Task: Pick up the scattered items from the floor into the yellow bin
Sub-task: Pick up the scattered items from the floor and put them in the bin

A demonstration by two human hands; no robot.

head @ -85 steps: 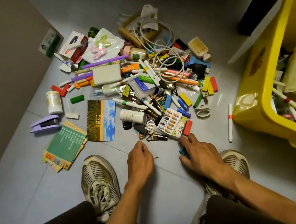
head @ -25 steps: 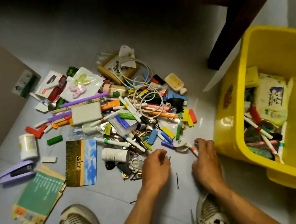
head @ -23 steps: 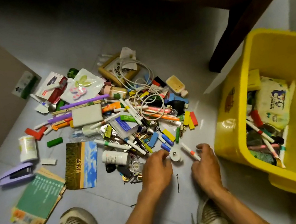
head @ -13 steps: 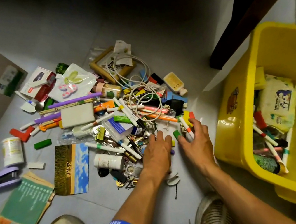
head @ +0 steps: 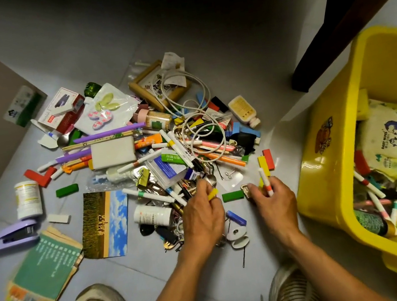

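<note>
— How far along are you?

— Early, I'd say. The yellow bin (head: pixel 332 181) sits just to the right of my right hand (head: pixel 274 199), and it already holds a fair layer: markers, a soft printed pack, some small coloured blocks. But most of the pile (head: pixel 166 150) is on the floor, spread out ahead of both hands and off to the left.

— What are your hands doing?

— My right hand has its fingers curled round a white marker with an orange band (head: pixel 265 182), which stands up out of the fist. My left hand (head: pixel 202 217) is pinching a small yellow piece (head: pixel 212 193) at the near edge of the heap, fingers bent over it.

— And what lies closest?

— A green block (head: pixel 232 195) lies between my two hands, a blue block (head: pixel 236 217) just behind my left fingers, and a white tape roll (head: pixel 237 237) nearer my wrist.

— What's farthest out?

— Well to the left of my left hand: the purple stapler (head: pixel 10 236), a green booklet (head: pixel 45 268), a white pill bottle (head: pixel 28 199) and a postcard (head: pixel 105 223). Beyond my fingertips are the white cable (head: pixel 202 113) and a wooden frame (head: pixel 158 86). I judge many more trips remain.
</note>
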